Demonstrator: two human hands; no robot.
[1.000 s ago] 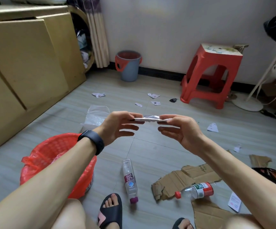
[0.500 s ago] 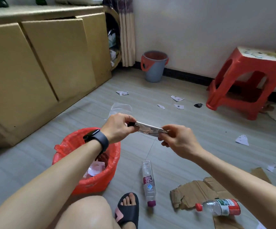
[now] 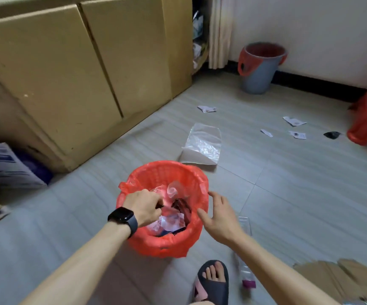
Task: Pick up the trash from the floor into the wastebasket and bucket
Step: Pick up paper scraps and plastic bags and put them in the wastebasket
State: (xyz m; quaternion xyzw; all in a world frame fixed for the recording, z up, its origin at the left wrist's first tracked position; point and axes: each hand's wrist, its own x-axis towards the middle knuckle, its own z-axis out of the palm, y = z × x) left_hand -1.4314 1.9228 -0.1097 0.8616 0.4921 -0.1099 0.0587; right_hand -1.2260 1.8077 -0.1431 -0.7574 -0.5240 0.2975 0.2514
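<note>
wastebasket (image 3: 164,172): red mesh, red bag liner, at view centre; holds papers, clear plastic, a dark wrapper.
left hand (image 3: 144,208): over basket's 9 o'clock side, fingers curled down; grip impossible to tell.
right hand (image 3: 219,219): fingers spread, empty, beside rim at 3 o'clock.
bucket (image 3: 259,73): grey-blue, red liner, far at 1 o'clock.
clear plastic sheet (image 3: 204,144): flat on floor at basket's 12 o'clock.
paper scraps (image 3: 294,121): white, scattered at 2 o'clock.

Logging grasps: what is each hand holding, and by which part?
Right hand holds nothing. Left hand curls its fingers inside the red wastebasket; any hold cannot be told.
</note>
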